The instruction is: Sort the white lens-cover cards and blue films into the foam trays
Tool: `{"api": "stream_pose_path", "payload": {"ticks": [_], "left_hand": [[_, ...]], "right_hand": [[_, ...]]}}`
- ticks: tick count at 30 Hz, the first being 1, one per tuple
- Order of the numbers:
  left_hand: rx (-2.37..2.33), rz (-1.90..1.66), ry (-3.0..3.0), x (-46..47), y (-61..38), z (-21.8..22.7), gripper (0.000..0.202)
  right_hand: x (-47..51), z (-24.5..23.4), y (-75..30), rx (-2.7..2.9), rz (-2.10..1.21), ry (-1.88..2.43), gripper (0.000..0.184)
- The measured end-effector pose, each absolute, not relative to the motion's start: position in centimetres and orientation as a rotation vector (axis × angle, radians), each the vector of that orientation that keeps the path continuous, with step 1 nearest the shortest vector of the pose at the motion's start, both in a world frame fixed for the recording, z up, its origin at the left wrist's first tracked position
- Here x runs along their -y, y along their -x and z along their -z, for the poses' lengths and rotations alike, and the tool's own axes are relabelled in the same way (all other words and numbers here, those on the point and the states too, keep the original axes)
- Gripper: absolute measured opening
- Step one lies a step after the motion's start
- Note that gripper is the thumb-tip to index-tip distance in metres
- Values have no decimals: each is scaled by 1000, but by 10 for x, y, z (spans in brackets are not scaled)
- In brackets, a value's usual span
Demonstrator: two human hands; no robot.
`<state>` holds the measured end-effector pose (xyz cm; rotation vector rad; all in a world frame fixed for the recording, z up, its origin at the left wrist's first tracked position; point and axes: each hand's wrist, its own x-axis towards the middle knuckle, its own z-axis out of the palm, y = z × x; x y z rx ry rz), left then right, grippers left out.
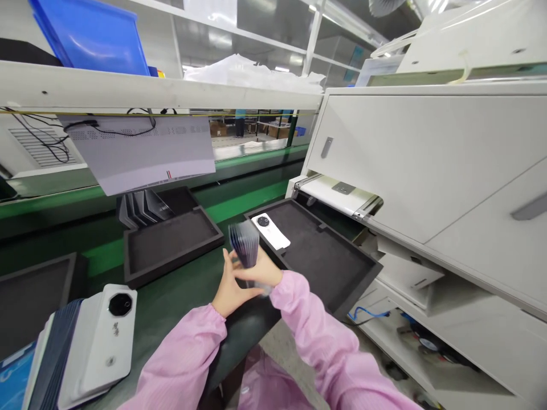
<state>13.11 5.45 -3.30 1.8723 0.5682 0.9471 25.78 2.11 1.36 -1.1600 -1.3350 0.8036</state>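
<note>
Upright between my hands stands a stack of thin grey-blue panels [244,242], blurred by motion and seen partly edge-on. My right hand [261,269] is closed round its lower part. From the near left side, my left hand [231,289] grips its lower end, fingers and thumb bent round it; the exact contact is partly hidden. Just beyond my right hand, a white phone back cover [273,233] with a round black camera area lies in the left part of a dark tray [333,256].
More white back covers [105,341] stand stacked beside dark panels [60,347] at lower left. Other black trays [171,245] lie on the green bench, one with dark folded sheets [143,208]. A white machine with a short conveyor [337,193] borders the right. A shelf [171,91] crosses above.
</note>
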Motion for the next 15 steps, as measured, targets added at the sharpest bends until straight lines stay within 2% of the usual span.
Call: {"api": "stream_pose_path", "payload": {"ticks": [2,4,8,12,15], "left_hand": [[-601,-867,-1915,-56,-134,37,123],[-644,-788,-2009,-58,-134,45,107],[-627,-729,-2150,-60,-132,59,75],[-653,-786,-2128,-63,-132,64,68],[-679,-785,-2113,-66,-134,64,64]], "right_hand": [[-26,-37,-294,1275,-629,1440,76],[-36,-52,-336,1152,-460,1928,78],[-66,-47,-402,912,-421,2313,83],[-96,-23,-424,840,-410,2511,43],[-111,-13,-427,871,-395,2558,33]]}}
